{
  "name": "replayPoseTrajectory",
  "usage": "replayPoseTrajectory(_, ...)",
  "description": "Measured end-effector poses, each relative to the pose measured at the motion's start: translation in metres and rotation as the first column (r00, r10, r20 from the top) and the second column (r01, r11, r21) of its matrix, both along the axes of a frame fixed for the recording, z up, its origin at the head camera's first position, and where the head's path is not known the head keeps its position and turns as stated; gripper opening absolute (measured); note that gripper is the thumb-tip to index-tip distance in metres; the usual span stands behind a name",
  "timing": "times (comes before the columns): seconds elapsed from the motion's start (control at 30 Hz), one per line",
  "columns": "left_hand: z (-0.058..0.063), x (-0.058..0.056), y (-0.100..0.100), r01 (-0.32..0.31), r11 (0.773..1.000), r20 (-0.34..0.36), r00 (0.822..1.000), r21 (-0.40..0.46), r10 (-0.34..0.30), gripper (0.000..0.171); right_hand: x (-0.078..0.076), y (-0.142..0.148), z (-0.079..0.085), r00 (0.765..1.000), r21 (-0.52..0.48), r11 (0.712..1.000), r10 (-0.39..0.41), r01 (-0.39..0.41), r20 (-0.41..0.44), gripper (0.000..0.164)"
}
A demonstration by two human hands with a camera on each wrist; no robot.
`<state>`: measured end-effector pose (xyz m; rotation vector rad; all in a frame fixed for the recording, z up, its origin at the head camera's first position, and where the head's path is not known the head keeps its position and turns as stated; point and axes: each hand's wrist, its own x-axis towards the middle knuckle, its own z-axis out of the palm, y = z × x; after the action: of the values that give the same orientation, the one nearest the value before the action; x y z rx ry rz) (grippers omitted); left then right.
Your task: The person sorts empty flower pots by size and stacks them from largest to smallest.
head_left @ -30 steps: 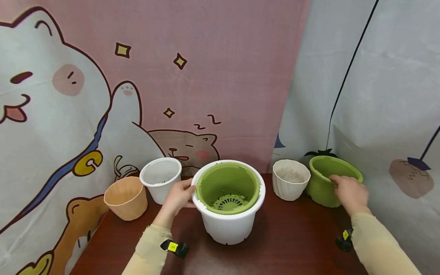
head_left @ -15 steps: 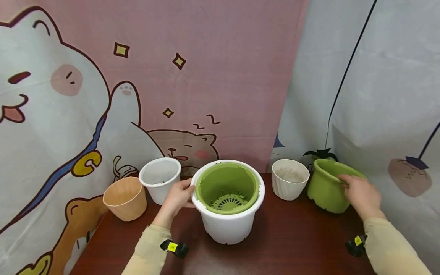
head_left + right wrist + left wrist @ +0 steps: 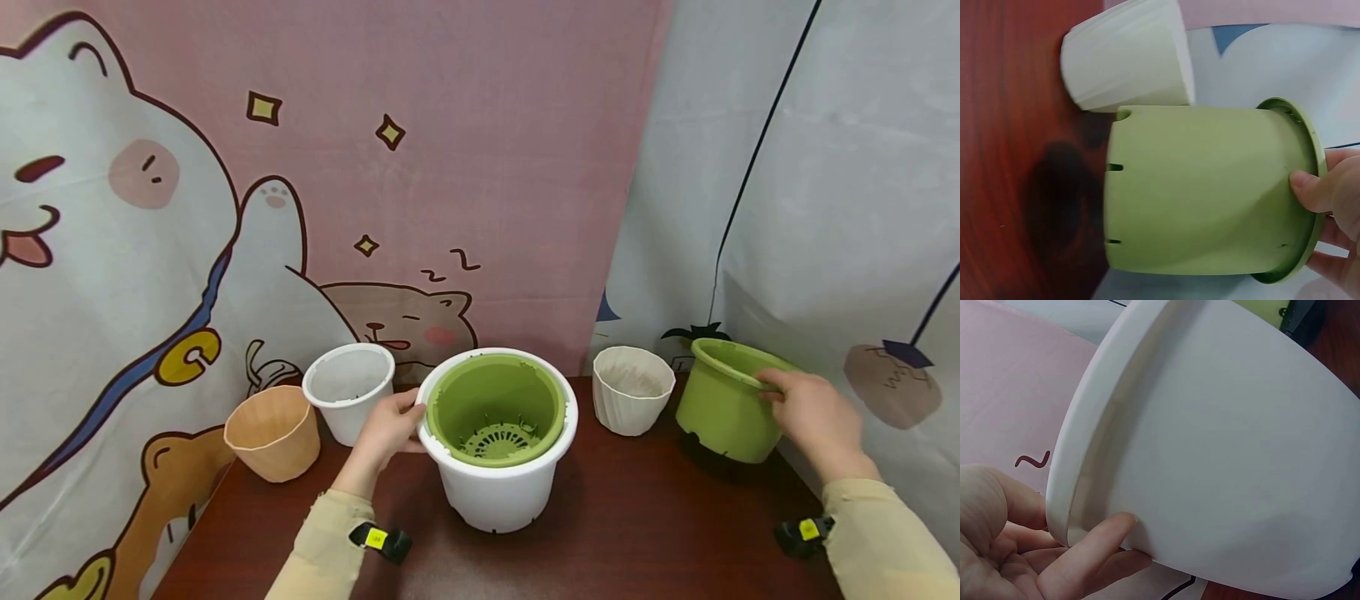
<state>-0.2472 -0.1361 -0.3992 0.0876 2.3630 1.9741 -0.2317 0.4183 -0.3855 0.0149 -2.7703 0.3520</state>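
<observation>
A large white flowerpot (image 3: 497, 502) stands mid-table with a green flowerpot (image 3: 495, 387) nested inside it; slots show in the green one's floor. My left hand (image 3: 386, 433) grips the white pot's left rim, its fingertips (image 3: 1110, 534) under the lip in the left wrist view. At the right, my right hand (image 3: 817, 421) pinches the rim of a second green flowerpot (image 3: 723, 408). That pot is tilted and its base appears raised off the table, with a dark shadow beneath. The right wrist view shows the thumb against the outside of the green pot (image 3: 1204, 194), fingers over its rim.
A cream ribbed pot (image 3: 632, 396) stands just left of the held green pot. To the left are a smaller white pot (image 3: 348, 404) and an orange pot (image 3: 277, 442). Printed cloth (image 3: 510, 208) hangs behind and beside the dark red table (image 3: 622, 533).
My right hand has moved to the right and the green pot with it, now tilted and apparently lifted. My left hand and the white pot have stayed in place.
</observation>
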Motion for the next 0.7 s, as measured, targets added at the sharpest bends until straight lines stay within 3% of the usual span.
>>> replayPoseTrajectory(0.33, -0.001, -0.001, 0.0, 0.002, 1.0, -0.011, 1.0, -0.001, -0.002, 0.038, 0.008, -0.013, 0.035, 0.997, 0.016, 1.0, 0.018, -0.016, -0.078, 0.028)
replayPoseTrajectory(0.7, 0.002, 0.001, 0.0, 0.011, 1.0, -0.001, 1.0, -0.005, -0.011, 0.037, 0.012, -0.029, 0.062, 0.982, 0.062, 0.996, 0.075, -0.065, -0.172, 0.027)
